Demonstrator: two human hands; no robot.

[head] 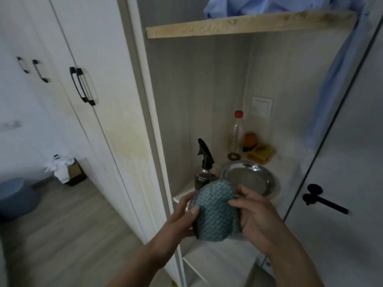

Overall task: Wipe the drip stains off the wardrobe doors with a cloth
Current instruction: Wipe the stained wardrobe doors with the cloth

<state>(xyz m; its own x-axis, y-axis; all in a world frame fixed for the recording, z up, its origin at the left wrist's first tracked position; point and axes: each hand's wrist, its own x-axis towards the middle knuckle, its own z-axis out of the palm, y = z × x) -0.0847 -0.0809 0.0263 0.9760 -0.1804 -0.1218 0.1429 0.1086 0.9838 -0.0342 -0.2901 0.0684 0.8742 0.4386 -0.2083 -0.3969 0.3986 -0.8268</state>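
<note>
Both hands held a teal waffle-weave cloth (215,210) in front of the open wardrobe compartment. The left hand (180,216) gripped its left edge with the thumb laid across the front. The right hand (255,214) pinched the right edge, its fingers curled round it. A band of silvery mesh showed along the cloth's upper rim. Behind the cloth a white ledge (288,166) carried a dark ribbed spray bottle (204,168) with a black trigger at its front left edge. Just beside that, toward the middle, sat a shallow steel dish (250,177), partly hidden by the cloth. At the back edge stood a clear plastic bottle (236,135) with a red cap; its contents and any label were too blurred to tell. An orange object (249,139) and a yellow sponge (262,152) lay beside it toward the back right corner, below a white wall plate (262,106). Above, a raw wooden shelf (248,24) bore blue fabric (248,5), which also hung down the right side. To the left, the nearest closed wardrobe door (97,121) showed yellowish drip stains (136,160) running down below its black handles (83,85). Further left on the floor were a basket (76,172) holding crumpled white material and a blue basin (14,197).
</note>
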